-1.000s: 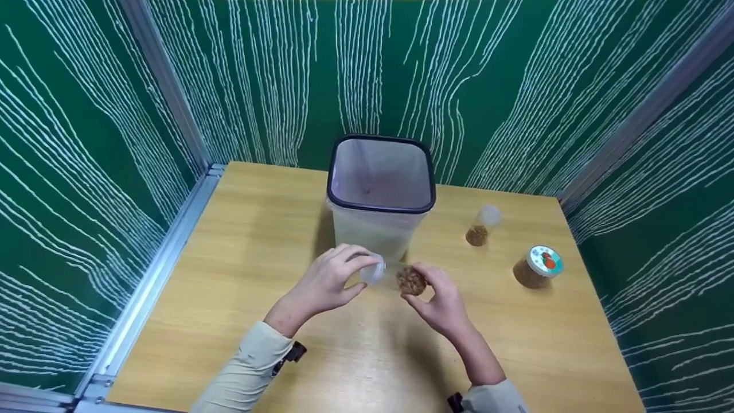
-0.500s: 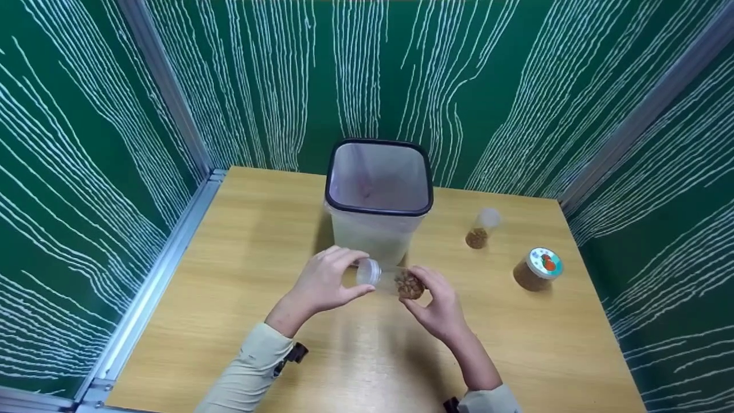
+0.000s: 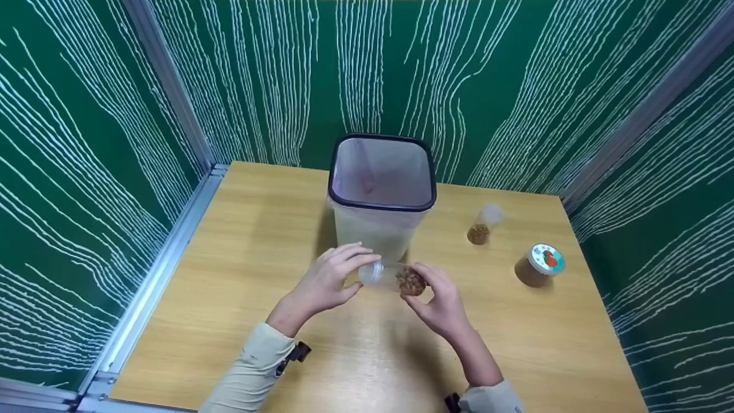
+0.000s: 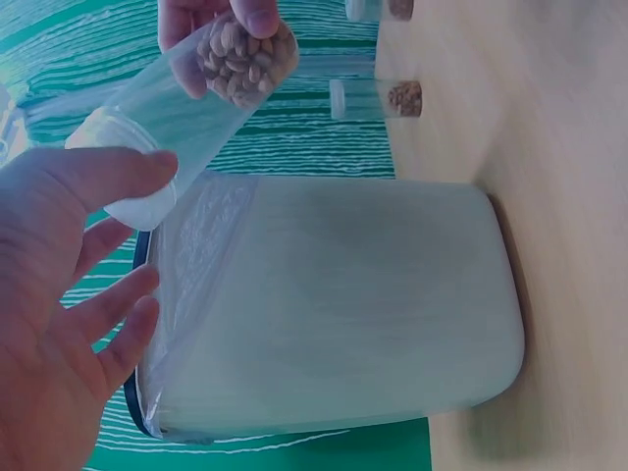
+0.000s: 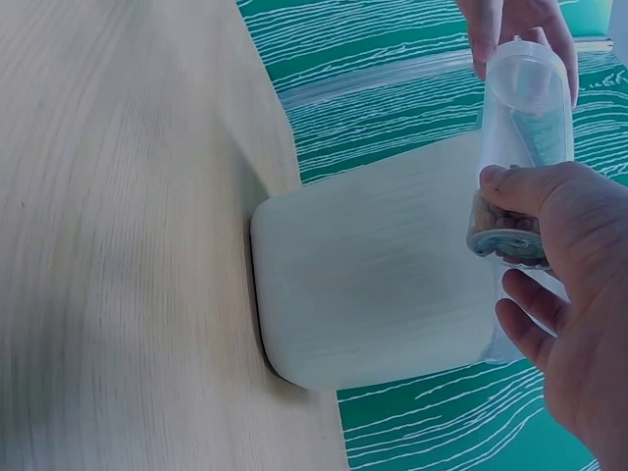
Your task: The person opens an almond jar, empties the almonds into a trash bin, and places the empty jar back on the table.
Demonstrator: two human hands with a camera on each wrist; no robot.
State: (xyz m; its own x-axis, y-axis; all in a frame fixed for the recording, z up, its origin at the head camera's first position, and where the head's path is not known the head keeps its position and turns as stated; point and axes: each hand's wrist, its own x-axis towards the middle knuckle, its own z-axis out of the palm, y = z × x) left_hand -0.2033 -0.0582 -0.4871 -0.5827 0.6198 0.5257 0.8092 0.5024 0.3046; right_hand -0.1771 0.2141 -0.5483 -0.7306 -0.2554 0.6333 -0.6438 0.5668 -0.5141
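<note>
A clear plastic jar (image 4: pixel 191 108) lies tilted between my hands, in front of the bin. Brown nut-like pieces (image 3: pixel 412 281) fill its base end. With my right hand (image 3: pixel 440 301), I hold that end between thumb and fingers. My left hand (image 3: pixel 322 282) pinches the jar's translucent lid (image 3: pixel 371 272) at the other end, the thumb lying across its rim in the left wrist view. The lid sits on the jar's mouth. From the right wrist side, the jar (image 5: pixel 528 128) shows its lid upward and its contents partly hidden by my thumb.
A whitish bin (image 3: pixel 373 229) with a dark rim and a plastic liner stands just beyond my hands. To the right on the wooden table (image 3: pixel 241 229) are a slim clear jar (image 3: pixel 481 226) with brown contents and a wider jar (image 3: pixel 536 269) with a picture lid.
Midway, my left thumb and fingers shifted around the lid, then came back to nearly their earlier place. My right hand keeps its hold on the jar's base.
</note>
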